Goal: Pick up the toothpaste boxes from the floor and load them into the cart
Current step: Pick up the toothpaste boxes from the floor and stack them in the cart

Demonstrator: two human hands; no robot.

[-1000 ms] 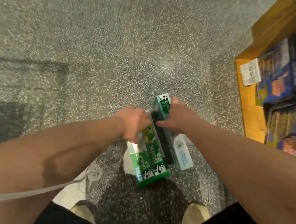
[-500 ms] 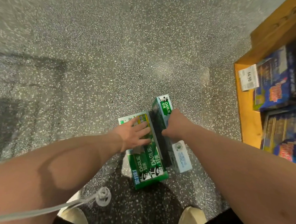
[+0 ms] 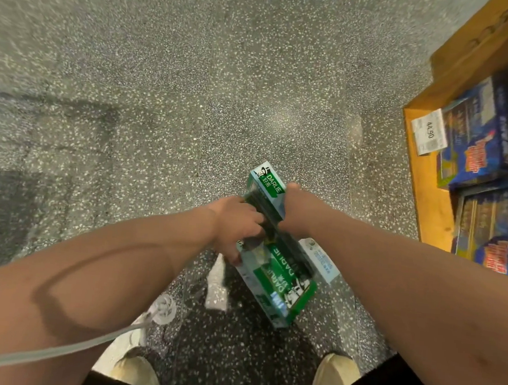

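Observation:
Several green Darlie toothpaste boxes (image 3: 279,281) are bunched together low over the speckled floor, between my two hands. My left hand (image 3: 238,224) curls over the left side of the bundle, fingers closed on a flat green box. My right hand (image 3: 298,209) grips the right side, where one box (image 3: 267,184) stands on its narrow edge and sticks out past my fingers. A pale blue-white box (image 3: 320,260) shows under my right wrist. No cart is in view.
A wooden shelf (image 3: 423,162) stands at the right with a price tag (image 3: 429,136) and blue boxed goods (image 3: 479,139). My two shoes (image 3: 336,375) are at the bottom. A grey cord (image 3: 92,340) hangs across my left forearm. Grey terrazzo floor (image 3: 163,95) stretches ahead.
My left hand went from lying flat and open on the green box to closing around the bundle. The boxes have shifted slightly and tilted between both hands.

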